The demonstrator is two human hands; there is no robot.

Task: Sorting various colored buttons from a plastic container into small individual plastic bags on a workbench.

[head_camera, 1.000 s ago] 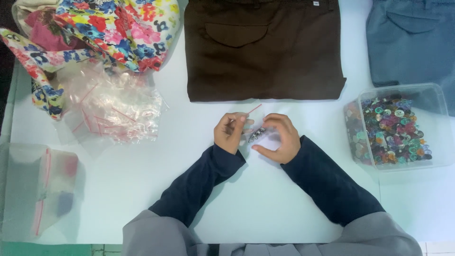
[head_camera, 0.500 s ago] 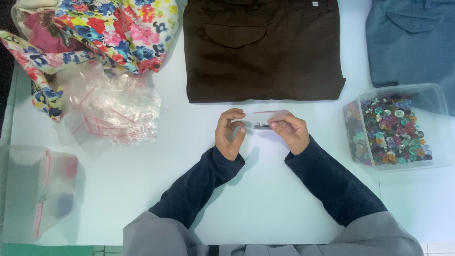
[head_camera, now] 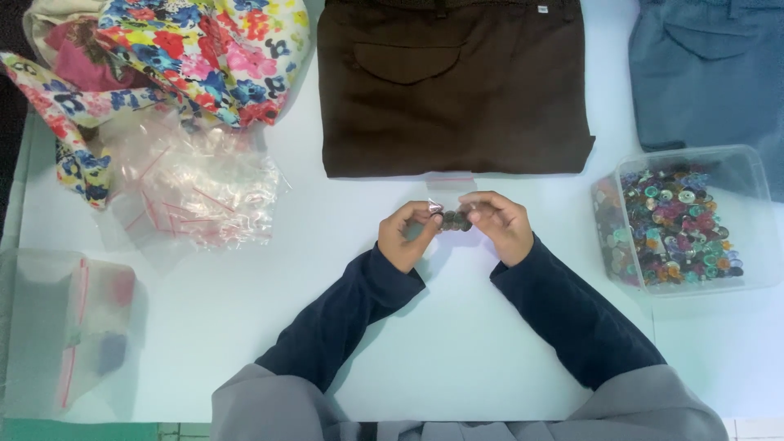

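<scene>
Buttons in a small clear zip bag [head_camera: 454, 219] sit pinched between the left hand [head_camera: 406, 234] and right hand [head_camera: 500, 224], both grasping it above the white table [head_camera: 457, 343], apparently to keep its top edge level.

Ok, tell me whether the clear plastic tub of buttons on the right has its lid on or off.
Off. The clear plastic tub shows an open rim with no lid across it, and the mixed coloured buttons lie heaped and exposed inside.
</scene>
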